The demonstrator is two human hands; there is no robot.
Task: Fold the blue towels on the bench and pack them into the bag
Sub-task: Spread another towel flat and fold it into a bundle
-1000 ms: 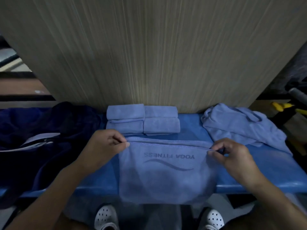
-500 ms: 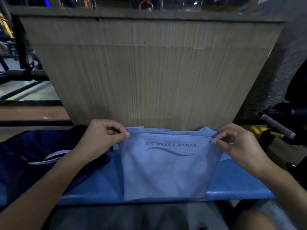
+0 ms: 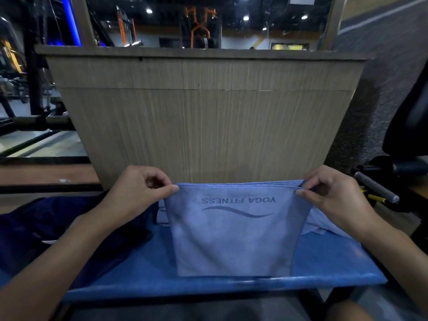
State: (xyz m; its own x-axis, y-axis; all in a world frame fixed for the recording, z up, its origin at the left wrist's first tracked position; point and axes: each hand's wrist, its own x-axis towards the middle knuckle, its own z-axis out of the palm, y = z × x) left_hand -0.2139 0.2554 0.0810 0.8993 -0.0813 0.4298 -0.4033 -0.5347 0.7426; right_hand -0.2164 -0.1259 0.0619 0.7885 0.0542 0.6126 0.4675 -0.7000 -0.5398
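Probably only midway: on the bench, dark bag slumped at the left end with nothing seen packed, and one printed towel held upright over the middle, lower edge down at the seat. Behind it, peeking out, what looks like folded cloth on the left and a rumpled towel on the right, so more folding and all the packing likely left. Pinching the top corners with left hand and right hand, thumb and forefinger tight on the hem, remaining fingers curled.
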